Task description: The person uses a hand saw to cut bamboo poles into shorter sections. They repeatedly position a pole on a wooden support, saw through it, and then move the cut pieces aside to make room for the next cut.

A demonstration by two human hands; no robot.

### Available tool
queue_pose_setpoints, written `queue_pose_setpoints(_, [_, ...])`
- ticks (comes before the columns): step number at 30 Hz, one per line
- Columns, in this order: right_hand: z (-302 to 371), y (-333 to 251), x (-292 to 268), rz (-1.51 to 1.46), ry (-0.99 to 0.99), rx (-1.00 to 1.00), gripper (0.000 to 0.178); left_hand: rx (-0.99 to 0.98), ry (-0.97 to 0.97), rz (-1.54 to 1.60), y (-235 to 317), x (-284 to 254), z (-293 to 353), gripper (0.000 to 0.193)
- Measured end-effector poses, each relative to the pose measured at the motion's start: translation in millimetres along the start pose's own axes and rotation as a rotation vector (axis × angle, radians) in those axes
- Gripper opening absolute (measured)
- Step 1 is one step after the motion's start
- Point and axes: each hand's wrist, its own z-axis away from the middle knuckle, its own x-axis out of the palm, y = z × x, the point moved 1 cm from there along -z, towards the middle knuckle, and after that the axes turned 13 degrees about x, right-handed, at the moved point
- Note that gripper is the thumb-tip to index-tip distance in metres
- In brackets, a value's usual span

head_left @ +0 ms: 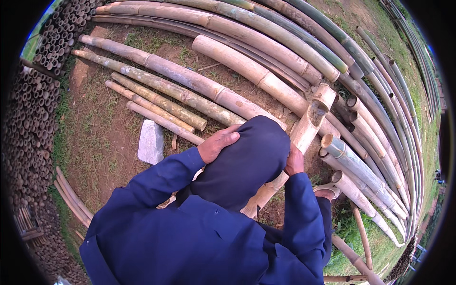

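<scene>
My raised knee (251,156), in dark trousers, fills the middle of the view. Against its left side is my left hand (219,145), thumb up on the cloth and fingers curving round the knee's far side, partly hidden. My right hand (294,160) lies at the knee's right side, beside a thick pale bamboo pole (304,130); its fingers are mostly hidden by the leg. That pole slants under my leg and has an opening cut near its upper end. It crosses another thick bamboo pole (251,69).
Long bamboo poles (266,35) lie across the far side and bend down the right. Thinner poles (164,102) lie at the left, by a grey stone block (151,142). Cut bamboo sections (28,128) are stacked at the far left. Open pole ends (337,176) point toward my foot (325,192).
</scene>
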Motion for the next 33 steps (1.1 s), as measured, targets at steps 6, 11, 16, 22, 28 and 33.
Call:
queue_pose_setpoints(6, [-31.2,71.9,126.0,-0.167,0.368,0.165,0.038,-0.391,0.447,-0.255,-109.6,-80.3,60.0,0.048])
queue_pose_setpoints(11, [-29.3,65.5,129.2,-0.446,0.344,0.513,0.031,-0.367,0.728,-0.100,-145.8,-103.9,85.0,0.037])
queue_pose_setpoints(16, [-19.9,65.9,122.5,-0.906,0.154,0.680,0.024,-0.247,0.810,-0.126,-124.3,-123.8,70.3,0.036])
queue_pose_setpoints(22, [-17.9,32.6,77.4,-1.294,0.003,0.659,0.018,-0.011,1.170,-0.212,-92.8,-241.3,39.6,0.065])
queue_pose_setpoints(28, [-21.9,2.2,-15.5,-1.406,0.156,0.500,0.014,0.154,1.270,0.149,-14.7,-270.8,-7.7,0.125])
queue_pose_setpoints(33, [17.4,63.0,-79.7,-1.437,0.333,0.360,0.016,0.206,1.165,0.200,-5.9,-257.6,-47.0,0.109])
